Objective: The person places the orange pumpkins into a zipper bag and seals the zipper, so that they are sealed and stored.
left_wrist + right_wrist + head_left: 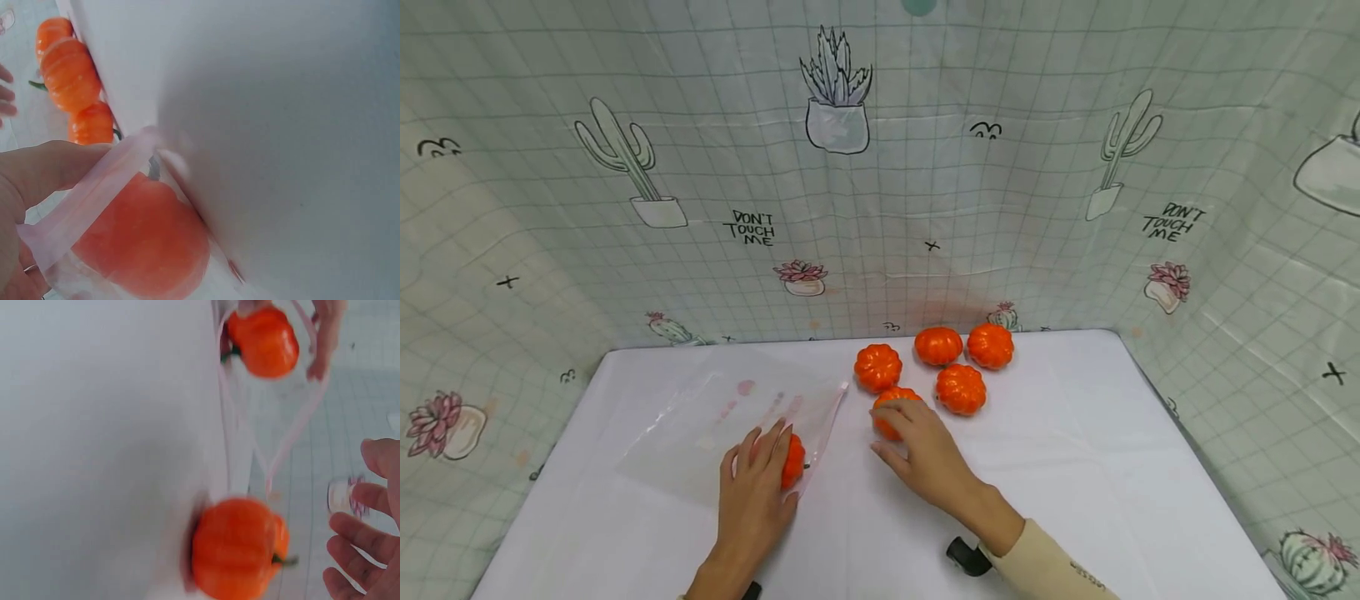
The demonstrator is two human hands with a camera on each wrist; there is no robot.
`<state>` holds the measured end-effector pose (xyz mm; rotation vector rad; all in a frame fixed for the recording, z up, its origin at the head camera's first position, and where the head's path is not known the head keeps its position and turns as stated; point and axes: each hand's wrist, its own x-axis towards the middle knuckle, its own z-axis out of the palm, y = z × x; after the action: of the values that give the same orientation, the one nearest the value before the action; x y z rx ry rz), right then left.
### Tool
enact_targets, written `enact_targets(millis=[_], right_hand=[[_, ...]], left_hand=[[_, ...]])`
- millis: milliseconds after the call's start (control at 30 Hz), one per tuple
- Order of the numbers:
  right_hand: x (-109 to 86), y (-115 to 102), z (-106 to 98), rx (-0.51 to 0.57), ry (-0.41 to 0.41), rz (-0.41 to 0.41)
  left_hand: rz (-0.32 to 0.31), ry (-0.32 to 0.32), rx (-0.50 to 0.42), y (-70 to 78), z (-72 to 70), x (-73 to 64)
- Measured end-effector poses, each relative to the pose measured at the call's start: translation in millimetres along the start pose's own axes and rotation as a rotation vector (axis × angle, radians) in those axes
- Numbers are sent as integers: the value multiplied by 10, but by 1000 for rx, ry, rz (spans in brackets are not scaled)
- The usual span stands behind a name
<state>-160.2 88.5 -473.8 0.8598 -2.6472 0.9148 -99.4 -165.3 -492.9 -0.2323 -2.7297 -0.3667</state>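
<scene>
A small orange pumpkin (793, 462) lies inside the mouth of a clear zip bag (685, 433) on the left of the table. My left hand (754, 492) holds the bag near its opening, with the pink rim (90, 203) against the thumb in the left wrist view. In the right wrist view that bagged pumpkin (269, 347) shows through the spread opening. My right hand (928, 458) reaches over another pumpkin (887, 427), partly covering it in the head view. The right wrist view shows its fingers (359, 534) apart and loosely bent, with a gap to the pumpkin (231, 550).
Behind the right hand stand several more pumpkins (961, 389) grouped on the white table (1060, 467). A patterned cloth (880, 200) rises at the back and sides. A black strap piece (968, 557) sits at the right wrist.
</scene>
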Motion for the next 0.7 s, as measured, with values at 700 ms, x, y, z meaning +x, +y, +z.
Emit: enact_targets(millis=[700], right_hand=[[-138, 549, 91, -66, -10, 234]], left_hand=[[-14, -10, -18, -20, 18, -9]])
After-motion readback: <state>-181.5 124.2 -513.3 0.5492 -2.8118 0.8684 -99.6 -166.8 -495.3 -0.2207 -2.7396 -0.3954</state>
